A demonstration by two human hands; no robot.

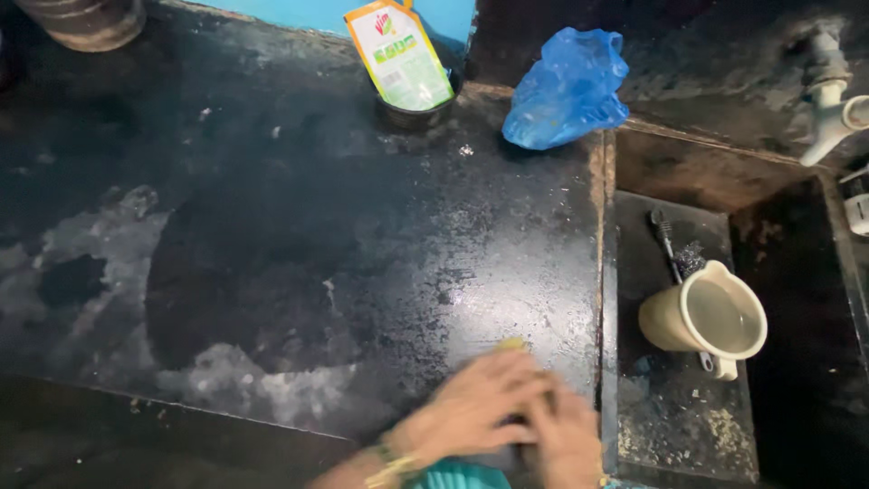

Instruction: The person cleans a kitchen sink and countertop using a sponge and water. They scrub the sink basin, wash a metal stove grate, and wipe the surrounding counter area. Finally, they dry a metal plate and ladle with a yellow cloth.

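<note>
My left hand, with a gold bangle at the wrist, lies blurred on the wet black counter near its front edge. It presses down on a yellow sponge, of which only a tip shows past the fingers. My right hand sits close beside it, touching it, near the counter's right edge. Blur hides whether the right hand holds anything. Soapy white smears spread over the counter to the left of the hands.
A sunken dark sink to the right holds a cream mug of water and a dark brush. A white tap juts out at top right. A blue plastic bag and a soap pouch in a small bowl stand at the back.
</note>
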